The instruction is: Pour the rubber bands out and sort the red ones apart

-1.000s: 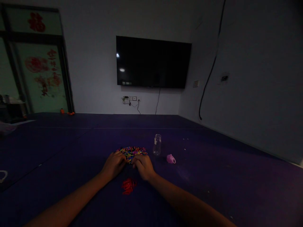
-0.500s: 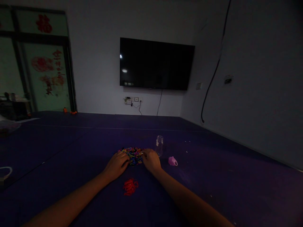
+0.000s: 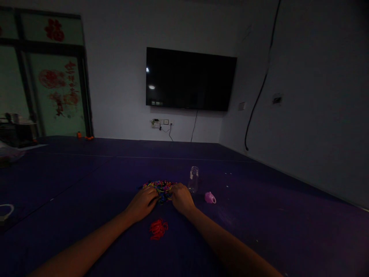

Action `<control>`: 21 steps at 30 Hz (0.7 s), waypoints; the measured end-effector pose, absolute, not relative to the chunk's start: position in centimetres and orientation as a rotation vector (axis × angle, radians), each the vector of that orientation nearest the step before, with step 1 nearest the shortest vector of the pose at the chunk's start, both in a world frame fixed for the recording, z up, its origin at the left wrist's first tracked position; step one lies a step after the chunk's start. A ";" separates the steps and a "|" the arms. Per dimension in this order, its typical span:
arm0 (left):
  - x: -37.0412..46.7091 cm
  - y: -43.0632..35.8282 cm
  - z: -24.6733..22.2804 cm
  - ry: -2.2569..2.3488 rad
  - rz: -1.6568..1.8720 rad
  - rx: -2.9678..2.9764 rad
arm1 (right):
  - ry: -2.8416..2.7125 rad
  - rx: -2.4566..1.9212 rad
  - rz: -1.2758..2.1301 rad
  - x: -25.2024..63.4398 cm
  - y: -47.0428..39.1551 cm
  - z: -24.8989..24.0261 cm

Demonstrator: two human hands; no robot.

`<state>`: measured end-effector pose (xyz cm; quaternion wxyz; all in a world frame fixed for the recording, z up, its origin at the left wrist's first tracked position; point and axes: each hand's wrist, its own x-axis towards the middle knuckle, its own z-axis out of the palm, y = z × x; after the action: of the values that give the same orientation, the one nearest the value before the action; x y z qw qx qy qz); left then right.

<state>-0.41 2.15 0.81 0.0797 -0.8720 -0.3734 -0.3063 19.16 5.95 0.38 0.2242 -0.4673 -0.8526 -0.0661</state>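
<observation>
A loose pile of many-coloured small loops that look like rubber bands lies on the dark purple surface. At its left edge rests my left hand, its fingers over the loops and the thumb held apart. My right hand is at the pile's right edge, fingers bent down and pressed together among the loops; what they pinch, if anything, is hidden. Nearer to me, between my forearms, sits a smaller heap of red rubber bands. A clear, open-topped bottle stands upright just beyond my right hand. To its right lies a pink lid with a loop.
Small white scraps dot the surface on the right. At the far left edge are a white ring-shaped thing and a crumpled plastic bag. Small orange objects sit near the door. A television hangs on the far wall.
My right hand has shifted slightly at the pile's edge, its fingers tucked further down. My left hand stays almost in place. The red heap, bottle and pink lid have not moved.
</observation>
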 end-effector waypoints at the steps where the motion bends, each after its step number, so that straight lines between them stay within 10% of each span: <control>1: -0.4 2.2 0.8 -1.116 -0.919 -2.613 | -2.357 -1.289 -0.181 19.2 5.9 0.4; 21: -0.5 2.1 0.8 -1.133 -0.878 -2.633 | -2.364 -1.341 -0.116 19.0 5.9 0.5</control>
<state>-0.52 2.10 0.83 0.0717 -0.8760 -0.3770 -0.2921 19.00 5.94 0.50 0.2091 -0.4821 -0.8498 -0.0417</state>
